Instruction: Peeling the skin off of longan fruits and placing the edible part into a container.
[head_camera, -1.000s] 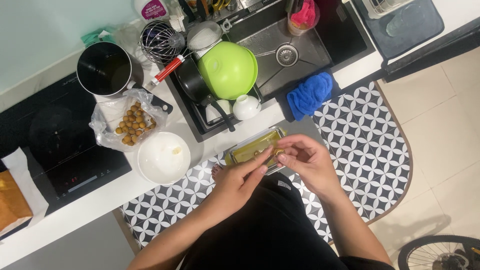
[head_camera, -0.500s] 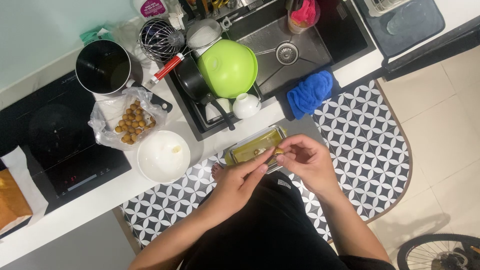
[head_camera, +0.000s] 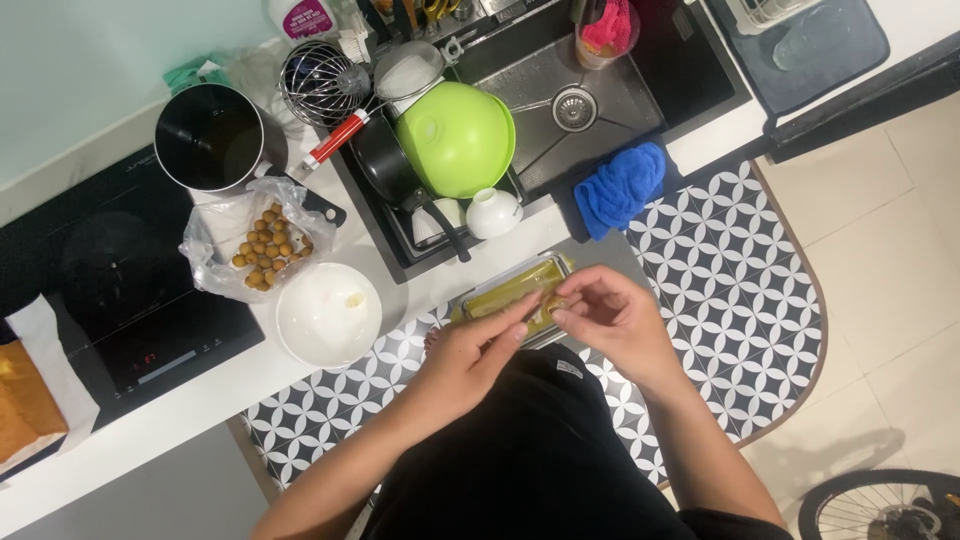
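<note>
A clear rectangular container (head_camera: 500, 290) with a yellow-green filling rests on the white counter edge in front of me. My left hand (head_camera: 470, 352) reaches over its near side, fingertips touching a small piece at the container's right end. My right hand (head_camera: 612, 318) meets it there, thumb and fingers pinched on the same small piece; what exactly it is stays hidden by the fingers. A white bowl (head_camera: 328, 314) sits just left of the container, with a tiny scrap inside. A plastic bag of small brown balls (head_camera: 262, 246) lies behind the bowl.
A sink (head_camera: 600, 75) holds a green bowl (head_camera: 456, 136), a black pan, a whisk (head_camera: 322, 84) and small white cups. A black pot (head_camera: 210, 136) stands by the black cooktop (head_camera: 90, 290). A blue cloth (head_camera: 620, 186) lies on the counter edge. Patterned mat (head_camera: 730, 290) underfoot.
Both hands have stayed at the container's right end; the fingers shifted only slightly around the small piece.
</note>
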